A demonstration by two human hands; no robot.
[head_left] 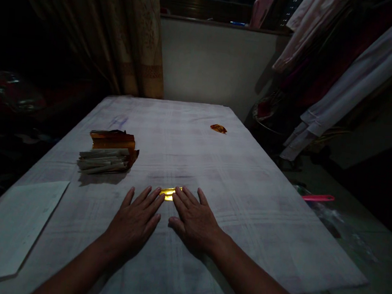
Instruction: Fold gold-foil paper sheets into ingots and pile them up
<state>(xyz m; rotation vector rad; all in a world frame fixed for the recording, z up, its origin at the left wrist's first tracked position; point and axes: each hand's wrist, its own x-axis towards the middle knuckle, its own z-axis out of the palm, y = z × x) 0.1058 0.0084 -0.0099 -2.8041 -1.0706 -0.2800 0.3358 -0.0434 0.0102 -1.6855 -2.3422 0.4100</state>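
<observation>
Far left on the table (248,180): a white sheet (11,226), then a stack of gold-backed papers (108,157). Next the left hand (136,222), flat, spread, grasping nothing, fingertips at the left end of the gold strip (170,193). Strip crosswise, long axis left to right, just ahead of both palms. Then the right hand (194,218), equally flat and empty, fingertips over its right end.

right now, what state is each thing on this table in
left hand, open, palm down on the table, fingers beside the gold foil strip
right hand, open, palm down, fingers over the strip's right end
gold foil strip, lying flat, partly covered
paper stack, loosely piled, gold sheets on top, no hand on it
foil scrap, crumpled, alone at the far side
white sheet, flat, near left corner
</observation>
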